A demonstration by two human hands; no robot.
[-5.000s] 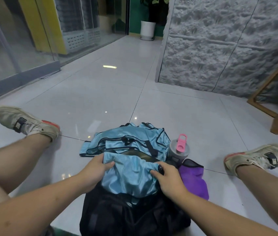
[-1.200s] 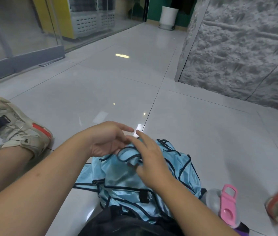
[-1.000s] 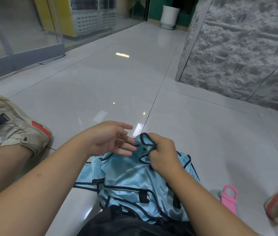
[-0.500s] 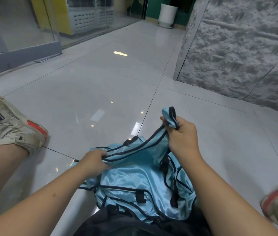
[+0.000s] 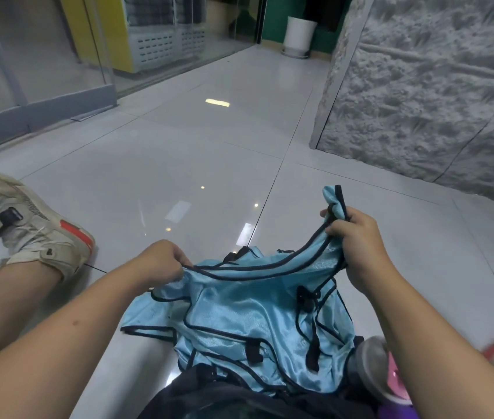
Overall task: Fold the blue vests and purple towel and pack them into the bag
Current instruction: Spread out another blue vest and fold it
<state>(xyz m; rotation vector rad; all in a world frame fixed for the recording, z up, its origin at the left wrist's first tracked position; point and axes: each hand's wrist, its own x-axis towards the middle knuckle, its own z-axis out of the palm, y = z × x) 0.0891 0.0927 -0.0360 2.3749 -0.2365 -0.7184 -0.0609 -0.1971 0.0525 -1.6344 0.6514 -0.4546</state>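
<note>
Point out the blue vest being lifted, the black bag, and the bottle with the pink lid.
blue vest (image 5: pixel 257 316), head view, on its shiny middle panel.
black bag (image 5: pixel 209 397), head view, on its dark top fabric.
bottle (image 5: pixel 371 362), head view, on its grey cap.

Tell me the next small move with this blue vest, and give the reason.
Probably lift both hands and draw them apart to shake the vest flat. The right hand grips one bunched strap held high, the left hand pinches the trimmed edge lower down, and the rest lies crumpled over the dark bag, too tangled to fold.
</note>
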